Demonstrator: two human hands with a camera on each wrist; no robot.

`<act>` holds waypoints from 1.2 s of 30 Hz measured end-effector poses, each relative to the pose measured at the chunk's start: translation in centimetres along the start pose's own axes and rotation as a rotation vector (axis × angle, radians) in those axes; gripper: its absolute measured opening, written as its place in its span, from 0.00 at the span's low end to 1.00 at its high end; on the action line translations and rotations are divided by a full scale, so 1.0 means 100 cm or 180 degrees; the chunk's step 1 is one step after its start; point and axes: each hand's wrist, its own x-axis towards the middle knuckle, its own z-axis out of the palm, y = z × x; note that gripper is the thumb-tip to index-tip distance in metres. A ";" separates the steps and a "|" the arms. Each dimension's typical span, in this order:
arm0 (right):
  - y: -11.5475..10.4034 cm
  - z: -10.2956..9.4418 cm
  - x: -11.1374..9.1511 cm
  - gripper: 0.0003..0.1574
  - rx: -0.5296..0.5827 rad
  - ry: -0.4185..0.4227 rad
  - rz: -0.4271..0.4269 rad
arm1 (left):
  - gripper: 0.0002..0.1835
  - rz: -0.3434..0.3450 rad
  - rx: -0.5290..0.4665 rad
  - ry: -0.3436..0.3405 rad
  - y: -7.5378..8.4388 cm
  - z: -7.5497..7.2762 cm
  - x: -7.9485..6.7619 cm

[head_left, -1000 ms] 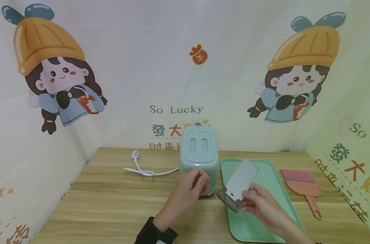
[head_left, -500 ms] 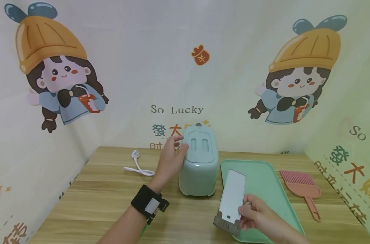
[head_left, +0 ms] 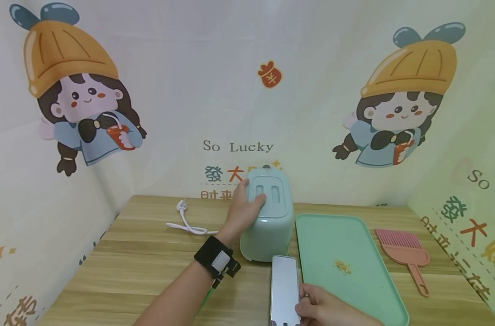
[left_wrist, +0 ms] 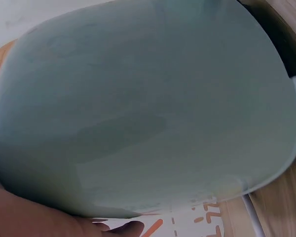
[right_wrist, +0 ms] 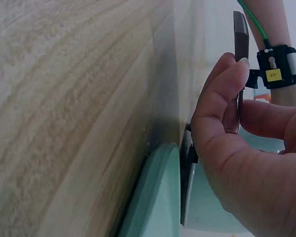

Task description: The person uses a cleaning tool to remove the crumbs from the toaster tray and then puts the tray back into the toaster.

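A pale green toaster [head_left: 267, 240] with a lid on top stands at the back middle of the table. My left hand [head_left: 243, 210] holds its left upper edge, thumb on the lid and fingers down the side. In the left wrist view the toaster's wall [left_wrist: 138, 108] fills most of the picture. Just in front of the toaster, my right hand [head_left: 322, 307] pinches a flat metal crumb tray [head_left: 285, 285] by its right edge. In the right wrist view the crumb tray [right_wrist: 241, 37] is seen edge-on between thumb and fingers.
A green serving tray [head_left: 333, 235] lies right of the toaster, with a small pile of crumbs [head_left: 343, 266] on it. Further right is a pink brush [head_left: 406, 253]. The toaster's white cord [head_left: 190, 230] and plug lie to the left.
My left hand has moved up and onto the toaster's upper edge. My right hand has brought the crumb tray left and nearer, off the green tray, which uncovers the crumbs.
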 end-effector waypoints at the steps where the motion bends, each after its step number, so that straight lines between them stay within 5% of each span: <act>1: 0.003 0.001 0.003 0.02 -0.0040 -0.0020 0.0021 | 0.37 0.0013 0.0045 -0.0013 -0.001 0.001 0.000; 19: 0.001 0.026 0.030 0.04 -0.0580 0.0412 0.0479 | 0.37 0.0126 0.0077 -0.0240 -0.010 0.001 0.001; 36: 0.000 0.023 0.043 0.03 -0.0437 0.0573 0.0528 | 0.37 0.0100 0.0086 -0.0211 -0.010 0.003 0.002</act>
